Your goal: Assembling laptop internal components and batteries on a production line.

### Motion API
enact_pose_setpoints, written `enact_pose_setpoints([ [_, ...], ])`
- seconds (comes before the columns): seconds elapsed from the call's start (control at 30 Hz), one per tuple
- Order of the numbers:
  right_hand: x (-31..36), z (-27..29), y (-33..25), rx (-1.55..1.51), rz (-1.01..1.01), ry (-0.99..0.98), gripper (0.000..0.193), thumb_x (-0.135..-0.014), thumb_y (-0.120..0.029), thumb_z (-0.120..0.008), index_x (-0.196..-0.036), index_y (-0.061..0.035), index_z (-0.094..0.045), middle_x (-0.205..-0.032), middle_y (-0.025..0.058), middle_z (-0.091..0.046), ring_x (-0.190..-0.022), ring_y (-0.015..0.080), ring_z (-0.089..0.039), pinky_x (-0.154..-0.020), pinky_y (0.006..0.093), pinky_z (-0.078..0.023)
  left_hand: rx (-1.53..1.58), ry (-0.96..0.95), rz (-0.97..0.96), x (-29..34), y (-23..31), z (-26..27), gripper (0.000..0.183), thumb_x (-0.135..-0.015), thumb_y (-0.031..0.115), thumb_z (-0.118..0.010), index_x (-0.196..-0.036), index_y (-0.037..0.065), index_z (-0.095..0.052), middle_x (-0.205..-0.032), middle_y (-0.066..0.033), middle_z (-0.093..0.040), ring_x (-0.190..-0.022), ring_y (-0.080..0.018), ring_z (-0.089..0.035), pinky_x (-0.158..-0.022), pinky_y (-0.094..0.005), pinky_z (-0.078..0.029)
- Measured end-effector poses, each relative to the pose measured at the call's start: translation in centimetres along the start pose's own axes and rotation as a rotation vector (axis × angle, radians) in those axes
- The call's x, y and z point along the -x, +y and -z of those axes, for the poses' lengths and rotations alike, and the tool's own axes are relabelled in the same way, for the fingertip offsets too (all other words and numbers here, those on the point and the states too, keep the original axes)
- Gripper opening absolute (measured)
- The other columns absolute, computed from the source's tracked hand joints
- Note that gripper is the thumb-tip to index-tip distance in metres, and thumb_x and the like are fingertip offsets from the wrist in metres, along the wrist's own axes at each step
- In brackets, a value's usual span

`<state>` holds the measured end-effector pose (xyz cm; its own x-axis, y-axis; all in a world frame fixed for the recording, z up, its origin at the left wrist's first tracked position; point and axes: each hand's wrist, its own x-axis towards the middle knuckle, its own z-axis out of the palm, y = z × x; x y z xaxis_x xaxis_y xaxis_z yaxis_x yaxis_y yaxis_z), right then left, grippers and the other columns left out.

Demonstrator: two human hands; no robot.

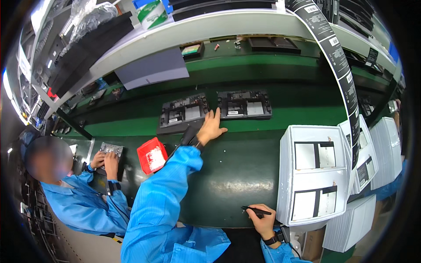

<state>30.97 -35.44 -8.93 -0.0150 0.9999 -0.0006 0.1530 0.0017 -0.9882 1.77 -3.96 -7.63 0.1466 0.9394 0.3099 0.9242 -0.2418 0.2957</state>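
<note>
My left hand [212,126] reaches forward with its fingers stretched out, at the near edge between two opened electronic units with exposed circuit boards. Its fingertips meet or nearly meet the left unit [184,113] and the right unit [244,105]; I cannot tell if they press on either. Both units are dark and flat, each with a silvery-grey block inside. Near the front edge of the green bench, my right hand [264,221] grips a pair of black tweezers [259,211], tips pointing left.
A red bin [143,154] of small white bits stands left of my arm. Stacked white trays [286,175] holding flat black-and-white packs stand at right, beside a hanging black label strip [335,52]. Another person [83,201] works on a circuit unit at left. A shelf [228,22] crosses above.
</note>
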Motion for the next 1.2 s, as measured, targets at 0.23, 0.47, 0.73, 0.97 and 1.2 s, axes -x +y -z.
enact_pose_setpoints([
  [0.23, -0.6, 0.4, 0.0, -0.059, -0.052, 0.001, 0.017, -0.081, -0.004, -0.080, -0.096, 0.0019, -0.074, -0.088, 0.0098, -0.073, -0.071, 0.0136, -0.071, -0.062, 0.0237, -0.055, 0.350, 0.154, 0.122, -3.1, -1.2, -4.2, 0.045, -0.084, 0.019, -0.075, -0.125, 0.003, -0.066, -0.116, -0.0225, -0.069, -0.101, -0.0376, -0.068, -0.089, -0.0388, -0.054],
  [0.47, -0.6, 0.2, -1.2, -0.115, -0.085, -0.054, 0.016, -0.082, -0.004, -0.079, -0.096, 0.0022, -0.074, -0.088, 0.0098, -0.073, -0.072, 0.0137, -0.071, -0.061, 0.0231, -0.055, 1.598, -0.064, 0.999, -5.4, -1.4, -1.5, 0.014, -0.097, 0.015, -0.062, -0.098, 0.002, -0.059, -0.096, -0.0111, -0.059, -0.079, -0.0191, -0.055, -0.066, -0.0378, -0.051],
  [0.73, 0.1, 1.8, -8.6, 0.005, 0.373, -0.013, 0.022, -0.071, -0.001, -0.084, -0.091, -0.0001, -0.075, -0.093, 0.0136, -0.075, -0.072, 0.0178, -0.071, -0.061, 0.0262, -0.056, 1.509, -0.069, 0.732, 8.8, 5.1, 7.1, 0.016, -0.102, 0.014, -0.053, -0.110, 0.003, -0.062, -0.101, -0.0056, -0.067, -0.080, -0.0141, -0.061, -0.067, -0.0320, -0.051],
  [0.97, -3.2, 0.0, -6.9, 0.048, 0.437, 0.043, 0.021, -0.071, 0.001, -0.081, -0.089, 0.0019, -0.072, -0.088, 0.0140, -0.073, -0.080, 0.0267, -0.069, -0.074, 0.0348, -0.054, 1.309, -0.262, 0.902, 29.0, 8.4, 11.1, 0.037, -0.103, 0.010, -0.055, -0.138, -0.001, -0.055, -0.113, -0.0058, -0.069, -0.093, -0.0108, -0.064, -0.073, -0.0257, -0.055],
  [1.2, -2.0, -1.9, -3.9, 0.081, 0.143, -0.071, 0.018, -0.079, 0.002, -0.078, -0.096, 0.0045, -0.071, -0.093, 0.0154, -0.072, -0.083, 0.0224, -0.070, -0.076, 0.0289, -0.054, 0.274, -0.153, 0.347, 28.6, 10.8, 14.0, 0.021, -0.086, 0.012, -0.076, -0.099, -0.003, -0.071, -0.086, -0.0146, -0.071, -0.075, -0.0248, -0.068, -0.065, -0.0336, -0.053],
])
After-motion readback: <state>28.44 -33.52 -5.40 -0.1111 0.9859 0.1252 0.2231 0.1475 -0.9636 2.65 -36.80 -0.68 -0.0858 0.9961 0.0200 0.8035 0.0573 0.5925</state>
